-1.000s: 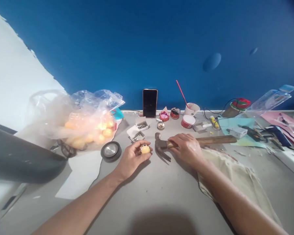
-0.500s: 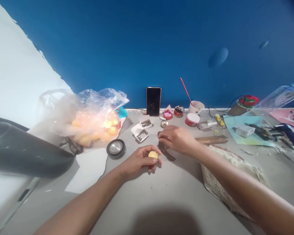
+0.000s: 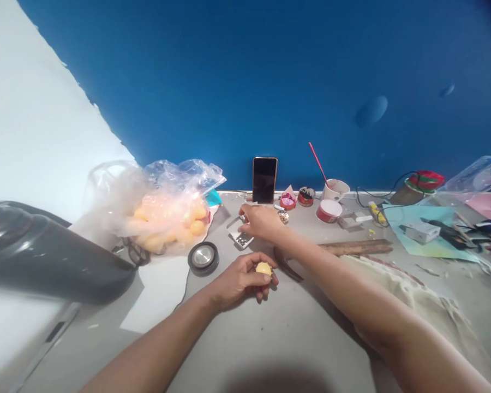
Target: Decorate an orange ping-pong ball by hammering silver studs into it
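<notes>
Between the thumb and fingers of my left hand (image 3: 243, 281) is a small yellow ball (image 3: 264, 269), with something dark and small at its right edge. My right hand (image 3: 264, 222) reaches over two small white boxes, its fingers bent down and close together at the rear one, which they mostly cover. Whatever is between those fingertips is hidden. The front white box (image 3: 242, 240) lies open with small shiny metal pieces in it. Under my right forearm lies a hammer, its dark curved claw (image 3: 289, 268) and wooden handle (image 3: 355, 248) showing.
A round black-rimmed metal object (image 3: 203, 257) sits left of my left hand. Behind it is a plastic bag (image 3: 172, 210) of yellow balls. A phone (image 3: 264, 180) leans on the blue wall, beside small tins and a paper cup (image 3: 336, 189). Cloth (image 3: 409, 289) lies under my right arm.
My right hand has left the hammer's head and moved left to the small white boxes. My left hand keeps its hold on the yellow ball. The view has shifted slightly.
</notes>
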`<state>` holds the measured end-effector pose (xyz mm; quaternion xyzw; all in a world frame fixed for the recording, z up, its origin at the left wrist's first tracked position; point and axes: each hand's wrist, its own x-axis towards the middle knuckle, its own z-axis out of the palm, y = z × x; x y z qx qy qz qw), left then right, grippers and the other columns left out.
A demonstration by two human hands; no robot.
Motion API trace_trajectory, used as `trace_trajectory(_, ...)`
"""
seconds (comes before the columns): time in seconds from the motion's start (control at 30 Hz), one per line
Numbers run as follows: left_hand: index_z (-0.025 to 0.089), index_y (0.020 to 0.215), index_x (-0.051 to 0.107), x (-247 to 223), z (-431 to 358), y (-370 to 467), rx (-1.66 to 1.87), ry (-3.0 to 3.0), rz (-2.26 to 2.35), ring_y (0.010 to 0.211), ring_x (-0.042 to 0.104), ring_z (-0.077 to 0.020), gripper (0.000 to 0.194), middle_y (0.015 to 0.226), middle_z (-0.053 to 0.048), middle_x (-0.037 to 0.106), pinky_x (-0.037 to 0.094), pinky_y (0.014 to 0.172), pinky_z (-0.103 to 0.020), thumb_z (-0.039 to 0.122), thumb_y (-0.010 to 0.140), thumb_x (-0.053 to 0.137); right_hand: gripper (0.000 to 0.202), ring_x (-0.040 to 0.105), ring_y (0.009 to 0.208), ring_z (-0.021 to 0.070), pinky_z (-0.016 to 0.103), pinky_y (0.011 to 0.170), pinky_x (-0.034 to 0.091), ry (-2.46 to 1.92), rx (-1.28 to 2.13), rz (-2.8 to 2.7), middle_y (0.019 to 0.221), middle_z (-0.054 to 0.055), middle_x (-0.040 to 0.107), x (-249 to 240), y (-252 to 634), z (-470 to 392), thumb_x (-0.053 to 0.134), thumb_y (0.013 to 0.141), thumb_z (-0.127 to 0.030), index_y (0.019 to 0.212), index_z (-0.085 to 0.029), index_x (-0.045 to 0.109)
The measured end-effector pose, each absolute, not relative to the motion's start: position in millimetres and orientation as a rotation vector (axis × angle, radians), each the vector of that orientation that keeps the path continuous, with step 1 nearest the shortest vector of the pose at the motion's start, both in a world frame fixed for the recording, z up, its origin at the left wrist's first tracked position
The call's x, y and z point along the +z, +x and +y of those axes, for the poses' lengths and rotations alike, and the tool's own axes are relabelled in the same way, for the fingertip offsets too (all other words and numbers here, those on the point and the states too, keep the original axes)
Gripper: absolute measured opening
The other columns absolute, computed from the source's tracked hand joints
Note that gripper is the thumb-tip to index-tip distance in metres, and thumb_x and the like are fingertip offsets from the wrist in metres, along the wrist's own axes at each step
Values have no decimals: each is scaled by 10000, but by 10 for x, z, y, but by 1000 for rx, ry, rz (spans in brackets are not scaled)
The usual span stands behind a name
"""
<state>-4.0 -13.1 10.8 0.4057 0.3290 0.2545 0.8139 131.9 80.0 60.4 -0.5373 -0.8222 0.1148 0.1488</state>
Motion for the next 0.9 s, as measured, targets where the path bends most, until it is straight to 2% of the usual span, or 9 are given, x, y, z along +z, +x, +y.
trace_trajectory(0.1, 157, 1031, 633, 82, -126, -46, 537, 865, 685, 577, 631, -108, 420, 876, -86, 748, 514, 563, -242, 288, 726, 890, 413, 697, 853, 208, 261, 634, 363, -1586, 408, -2388, 949, 51, 767, 541, 1292, 822, 763, 842, -247, 1228, -179, 634)
trace_trajectory(0.3, 155, 1049, 623, 75, -128, -42, 526, 860, 707, 572, 633, -109, 455, 874, -92, 750, 510, 554, -242, 324, 726, 896, 205, 653, 777, 167, 250, 582, 336, -1562, 634, -2481, 879, 4, 746, 491, 1436, 772, 818, 741, -332, 864, -222, 696)
trace_trajectory(0.43, 149, 1043, 627, 84, -130, -35, 531, 879, 705, 596, 643, -121, 461, 870, -90, 745, 510, 550, -245, 333, 717, 897, 148, 628, 755, 160, 254, 586, 335, -1545, 687, -2479, 842, -8, 729, 523, 1500, 712, 782, 748, -312, 763, -221, 666)
trace_trajectory(0.53, 157, 1044, 624, 91, -132, -32, 537, 876, 698, 594, 640, -119, 460, 872, -83, 743, 504, 547, -242, 325, 716, 899, 131, 604, 702, 154, 257, 596, 341, -1535, 796, -2372, 732, -22, 687, 612, 1560, 721, 754, 747, -273, 728, -215, 638)
trace_trajectory(0.63, 162, 1061, 625, 88, -135, -36, 529, 879, 702, 583, 639, -113, 463, 882, -83, 744, 512, 561, -246, 322, 724, 898, 157, 559, 614, 143, 259, 576, 344, -1525, 941, -2130, 620, -46, 608, 695, 1647, 792, 724, 756, -300, 709, -211, 603)
trace_trajectory(0.77, 161, 1055, 634, 67, -135, -41, 530, 882, 698, 578, 634, -107, 460, 883, -84, 742, 511, 561, -240, 322, 720, 905, 179, 550, 652, 147, 263, 594, 349, -1547, 798, -1905, 677, -37, 613, 700, 1735, 924, 722, 724, -338, 716, -207, 601)
trace_trajectory(0.9, 164, 1058, 634, 58, -133, -41, 524, 883, 689, 584, 637, -106, 459, 890, -82, 741, 516, 566, -238, 320, 721, 903, 162, 546, 643, 142, 266, 606, 338, -1581, 730, -1867, 659, -38, 612, 605, 1739, 1016, 685, 748, -335, 725, -207, 589)
